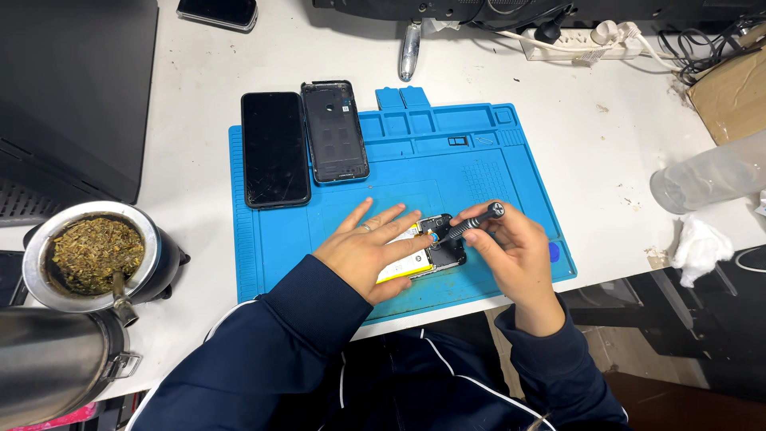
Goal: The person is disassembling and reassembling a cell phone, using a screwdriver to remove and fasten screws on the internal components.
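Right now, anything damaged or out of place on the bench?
Yes: the black phone at the mat's left edge has a cracked, scratched screen near its bottom. Crumbs and stains dot the table right of the mat.

Bench surroundings, white table (199, 231).
Cracked black phone (275, 148) and detached phone back cover (334, 132) side by side at mat's upper left. Metal cup of green herb (94, 255) far left; power strip (578, 41) top right; crumpled tissue (700, 243) right edge.
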